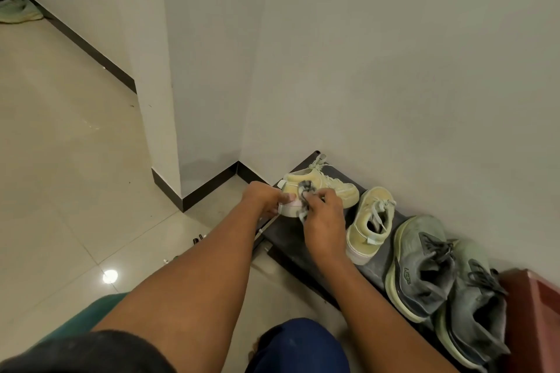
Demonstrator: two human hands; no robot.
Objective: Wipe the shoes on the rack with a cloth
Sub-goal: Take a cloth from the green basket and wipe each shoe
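A low dark shoe rack [291, 232] runs along the wall. At its far end a pale yellow sneaker [333, 186] lies on its side. My left hand [265, 197] grips its heel end. My right hand [322, 221] holds a crumpled grey cloth [306, 189] against the sneaker's side. The matching yellow sneaker [368, 222] stands upright just to the right. Two grey sneakers [424, 266] [475, 309] with pale soles sit nearer on the rack.
A white wall rises right behind the rack, with a dark skirting board [209, 185] and a wall corner to the left. A red-brown object [533, 312] stands at the rack's near end. Beige floor tiles [75, 191] spread left. A greenish cloth [18, 10] lies far off.
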